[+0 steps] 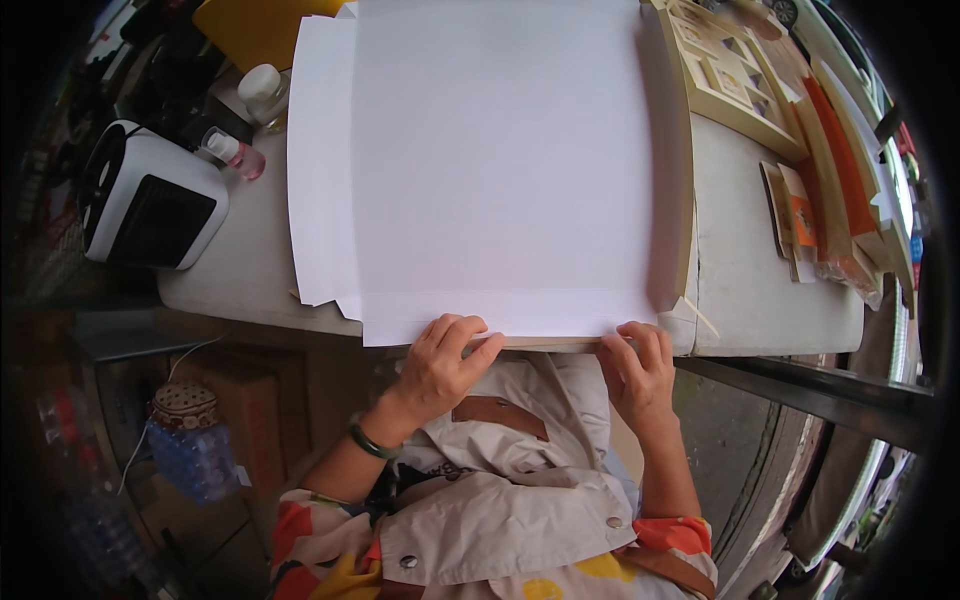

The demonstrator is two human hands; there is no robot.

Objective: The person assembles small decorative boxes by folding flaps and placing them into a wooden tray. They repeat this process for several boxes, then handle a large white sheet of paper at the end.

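A large white cardboard sheet point(505, 160) with creased edges lies on the table in front of me. Its right edge stands folded up as a low wall, while the left flap point(322, 160) spreads outward, nearly flat. My left hand point(440, 362) is closed at the near edge, its fingertips pinching the cardboard a little left of the middle. At the near right corner, my right hand point(640, 368) curls its fingers over the same edge. A strip of the board's brownish side shows between the two hands.
Left of the cardboard stand a white box-shaped appliance point(165, 200), a pink spray bottle point(236, 155) and a white-capped jar point(263, 92). A wooden compartment tray point(735, 75) touches the right side. Farther right lie small cards point(795, 218) and orange-and-tan packaging point(838, 165).
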